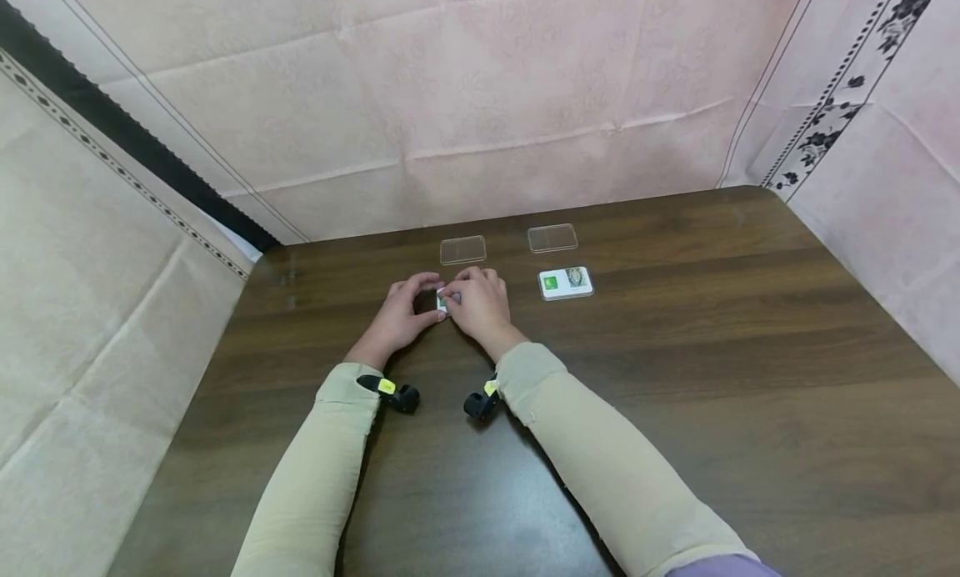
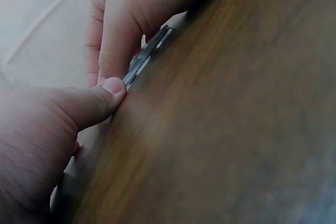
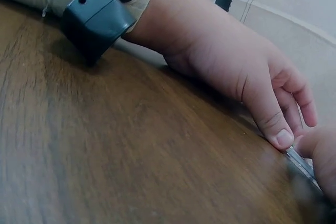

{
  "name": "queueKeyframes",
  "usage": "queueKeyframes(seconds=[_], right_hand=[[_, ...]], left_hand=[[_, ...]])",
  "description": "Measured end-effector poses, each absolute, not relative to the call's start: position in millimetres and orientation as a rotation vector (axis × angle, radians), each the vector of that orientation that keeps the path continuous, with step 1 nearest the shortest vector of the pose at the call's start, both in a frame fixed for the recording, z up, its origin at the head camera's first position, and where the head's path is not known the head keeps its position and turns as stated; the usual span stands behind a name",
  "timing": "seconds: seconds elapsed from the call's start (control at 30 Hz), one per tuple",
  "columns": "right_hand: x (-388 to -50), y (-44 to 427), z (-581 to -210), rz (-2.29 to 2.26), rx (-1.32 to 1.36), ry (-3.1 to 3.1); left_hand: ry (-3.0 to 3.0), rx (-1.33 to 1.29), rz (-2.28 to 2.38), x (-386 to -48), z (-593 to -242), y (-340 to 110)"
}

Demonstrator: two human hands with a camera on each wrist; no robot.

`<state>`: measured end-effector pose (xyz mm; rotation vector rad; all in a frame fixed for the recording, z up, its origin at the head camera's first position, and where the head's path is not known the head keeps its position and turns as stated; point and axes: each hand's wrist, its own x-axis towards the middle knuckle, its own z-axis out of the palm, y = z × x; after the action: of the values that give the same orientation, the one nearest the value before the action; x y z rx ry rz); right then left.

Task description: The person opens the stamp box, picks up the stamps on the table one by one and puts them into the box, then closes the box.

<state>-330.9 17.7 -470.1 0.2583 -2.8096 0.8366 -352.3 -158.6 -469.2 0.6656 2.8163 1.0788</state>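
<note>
Both hands meet at a small flat case on the table, its white and green face mostly hidden under the fingers. My left hand holds it from the left, the thumb at its near edge and the fingers at the far side. From the right, my right hand bends its fingers over it and grips it. The left wrist view shows the thin case edge-on between the hands. A matching white flat case with a green square and a dark picture lies to the right.
Two clear rectangular plastic lids lie behind the hands, near the far edge of the brown wooden table. Pale patterned cloth hangs behind and at both sides. Each wrist wears a black camera.
</note>
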Motion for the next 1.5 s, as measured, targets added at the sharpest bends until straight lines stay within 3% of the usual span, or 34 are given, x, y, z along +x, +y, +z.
queueKeyframes(seconds=[0.17, 0.43, 0.73, 0.97, 1.5], right_hand=[[-340.8, 21.4, -458.2, 0.923, 0.245, -2.738], [-389.5, 60.8, -419.2, 0.932, 0.189, -2.848], [-423.8, 86.8, -431.1, 0.758, 0.374, -3.169], [-433.0, 85.4, -428.6, 0.509, 0.601, -3.237], [-428.5, 85.5, -426.2, 0.502, 0.629, -3.202]], left_hand=[[2.829, 0.627, 1.064, -351.2, -469.8, -159.7], [2.84, 0.636, 1.09, -352.0, -470.0, -156.8], [2.836, 0.608, 1.076, -349.0, -473.5, -157.1], [2.837, 0.631, 1.084, -351.7, -470.3, -158.0], [2.817, 0.605, 1.091, -353.1, -467.6, -159.0]])
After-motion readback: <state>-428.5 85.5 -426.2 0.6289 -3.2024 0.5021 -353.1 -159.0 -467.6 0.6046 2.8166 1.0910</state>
